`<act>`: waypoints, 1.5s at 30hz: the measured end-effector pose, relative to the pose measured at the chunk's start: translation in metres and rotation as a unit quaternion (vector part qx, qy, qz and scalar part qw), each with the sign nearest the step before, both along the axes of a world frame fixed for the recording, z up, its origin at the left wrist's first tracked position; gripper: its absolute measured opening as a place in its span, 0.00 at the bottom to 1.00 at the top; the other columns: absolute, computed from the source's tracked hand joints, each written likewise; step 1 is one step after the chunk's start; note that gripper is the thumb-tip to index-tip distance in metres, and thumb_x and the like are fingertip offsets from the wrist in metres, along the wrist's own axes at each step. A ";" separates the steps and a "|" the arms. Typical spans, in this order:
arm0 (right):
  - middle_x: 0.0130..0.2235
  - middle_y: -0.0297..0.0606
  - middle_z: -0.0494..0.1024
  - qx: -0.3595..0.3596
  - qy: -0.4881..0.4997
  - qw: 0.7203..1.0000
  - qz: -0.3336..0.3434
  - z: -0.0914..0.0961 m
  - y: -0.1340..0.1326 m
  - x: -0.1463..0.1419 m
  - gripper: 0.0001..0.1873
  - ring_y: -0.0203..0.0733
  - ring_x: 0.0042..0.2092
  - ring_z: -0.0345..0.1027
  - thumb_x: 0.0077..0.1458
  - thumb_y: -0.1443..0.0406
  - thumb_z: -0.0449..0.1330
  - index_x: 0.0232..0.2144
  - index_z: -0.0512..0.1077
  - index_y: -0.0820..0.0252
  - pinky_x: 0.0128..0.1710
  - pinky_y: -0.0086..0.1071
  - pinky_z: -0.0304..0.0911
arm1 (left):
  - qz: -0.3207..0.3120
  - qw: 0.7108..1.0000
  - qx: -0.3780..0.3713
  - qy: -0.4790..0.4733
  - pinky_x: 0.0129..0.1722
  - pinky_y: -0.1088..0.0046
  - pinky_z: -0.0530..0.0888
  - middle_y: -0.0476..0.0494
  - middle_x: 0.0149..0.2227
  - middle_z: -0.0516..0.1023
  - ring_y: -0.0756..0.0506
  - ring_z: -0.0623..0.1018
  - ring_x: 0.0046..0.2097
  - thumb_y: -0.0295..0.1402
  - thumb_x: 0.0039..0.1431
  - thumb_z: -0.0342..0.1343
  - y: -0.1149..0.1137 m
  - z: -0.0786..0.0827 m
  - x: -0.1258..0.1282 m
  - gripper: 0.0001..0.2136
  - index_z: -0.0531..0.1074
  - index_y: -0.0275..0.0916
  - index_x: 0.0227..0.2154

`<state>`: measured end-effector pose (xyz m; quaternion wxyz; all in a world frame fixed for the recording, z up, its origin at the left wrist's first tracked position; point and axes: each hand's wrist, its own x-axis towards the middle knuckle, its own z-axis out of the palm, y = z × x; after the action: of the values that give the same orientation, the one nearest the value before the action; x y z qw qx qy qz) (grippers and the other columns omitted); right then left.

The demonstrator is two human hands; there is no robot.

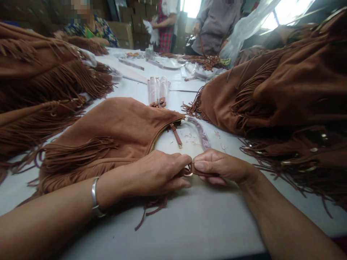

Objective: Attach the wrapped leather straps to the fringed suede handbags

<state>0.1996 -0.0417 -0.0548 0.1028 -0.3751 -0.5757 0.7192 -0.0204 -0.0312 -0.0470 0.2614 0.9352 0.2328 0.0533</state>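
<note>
On the near side of the bench: strap end and metal ring between both hands

Grasping close by the ring with the fingers of the left hand; pinching the strap end beside it between thumb and fingers of the right hand. Cannot tell the exact hold beneath the left knuckles. Find the brown bag lying on the bench, partly hidden by the left arm, with the plastic-wrapped strap at its far corner. Best, probably, to hold the ring steady, pinch close to it, avoid twisting the strap and keep the fringe out of the way.

Note the white surface, dotted with small scraps, and wrapped bundles just beyond the bag. To either side, heaped fringed bags, left and right. Farther back, clear plastic, stacked boxes, a person in grey and another in checks, before a bright window
</note>
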 end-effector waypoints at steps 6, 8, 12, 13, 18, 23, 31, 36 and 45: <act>0.21 0.33 0.68 -0.060 0.031 0.997 0.047 -0.004 0.010 0.004 0.20 0.23 0.13 0.50 0.51 0.54 0.59 0.24 0.68 0.69 0.09 0.20 0.39 | -0.055 0.997 0.056 0.006 0.27 0.76 0.65 0.47 0.32 0.72 0.50 0.72 0.28 0.41 0.63 0.44 -0.005 0.001 0.000 0.12 0.63 0.37 0.37; 0.21 0.32 0.68 -0.054 0.026 0.997 0.057 -0.003 0.009 0.002 0.20 0.23 0.13 0.51 0.51 0.55 0.58 0.24 0.68 0.69 0.09 0.20 0.39 | -0.058 0.993 0.105 0.016 0.26 0.74 0.65 0.46 0.32 0.72 0.49 0.72 0.28 0.41 0.64 0.41 -0.007 -0.002 0.001 0.13 0.63 0.36 0.36; 0.16 0.27 0.62 -0.003 -0.003 0.999 0.041 0.000 0.000 0.000 0.20 0.24 0.13 0.50 0.55 0.53 0.55 0.24 0.66 0.67 0.11 0.20 0.42 | -0.026 0.987 0.153 0.030 0.23 0.74 0.64 0.45 0.32 0.72 0.48 0.72 0.27 0.42 0.65 0.38 -0.009 -0.006 0.003 0.14 0.61 0.36 0.36; 0.15 0.26 0.60 0.014 -0.015 0.999 0.038 0.001 -0.003 0.000 0.20 0.25 0.13 0.49 0.56 0.53 0.53 0.24 0.65 0.66 0.12 0.20 0.43 | -0.016 0.988 0.154 0.028 0.23 0.74 0.64 0.46 0.32 0.72 0.48 0.72 0.27 0.42 0.65 0.38 -0.009 -0.006 0.003 0.14 0.61 0.36 0.36; 0.13 0.25 0.60 0.087 -0.064 0.993 0.044 0.004 -0.014 -0.009 0.20 0.27 0.14 0.50 0.62 0.54 0.45 0.28 0.63 0.64 0.15 0.21 0.48 | 0.024 0.984 0.170 0.037 0.22 0.74 0.65 0.45 0.32 0.72 0.47 0.73 0.28 0.42 0.65 0.36 -0.005 -0.008 0.005 0.15 0.61 0.36 0.36; 0.14 0.25 0.60 0.160 -0.129 0.978 0.025 0.007 -0.012 -0.011 0.18 0.27 0.16 0.51 0.62 0.56 0.44 0.27 0.63 0.63 0.16 0.21 0.50 | 0.065 0.979 0.170 0.088 0.23 0.71 0.66 0.45 0.32 0.72 0.44 0.74 0.29 0.44 0.64 0.39 -0.004 -0.004 0.007 0.15 0.61 0.35 0.37; 0.14 0.25 0.59 0.108 -0.127 0.985 0.050 0.007 -0.007 -0.003 0.20 0.27 0.15 0.48 0.60 0.53 0.46 0.26 0.62 0.62 0.15 0.22 0.47 | 0.050 0.983 0.150 0.088 0.25 0.70 0.68 0.44 0.32 0.71 0.45 0.73 0.29 0.40 0.63 0.42 -0.007 -0.004 0.005 0.12 0.62 0.35 0.35; 0.16 0.27 0.61 0.143 -0.130 0.980 0.052 0.002 -0.012 -0.006 0.19 0.28 0.17 0.53 0.61 0.55 0.45 0.28 0.63 0.63 0.18 0.23 0.52 | 0.082 0.982 0.139 0.099 0.29 0.68 0.70 0.42 0.35 0.71 0.43 0.73 0.33 0.38 0.62 0.42 -0.010 -0.004 0.010 0.11 0.63 0.35 0.37; 0.32 0.38 0.72 0.352 -0.198 0.898 -0.176 0.015 0.008 0.041 0.17 0.37 0.34 0.64 0.55 0.55 0.53 0.32 0.71 0.64 0.33 0.27 0.57 | 0.172 0.962 0.156 0.143 0.49 0.51 0.60 0.39 0.47 0.68 0.34 0.65 0.49 0.48 0.42 0.62 -0.042 0.005 -0.034 0.33 0.60 0.42 0.51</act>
<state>0.2410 -0.0340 -0.0400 0.2364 -0.5442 -0.7245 0.3509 -0.0544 -0.0730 -0.0417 0.0628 0.9084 0.4134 -0.0010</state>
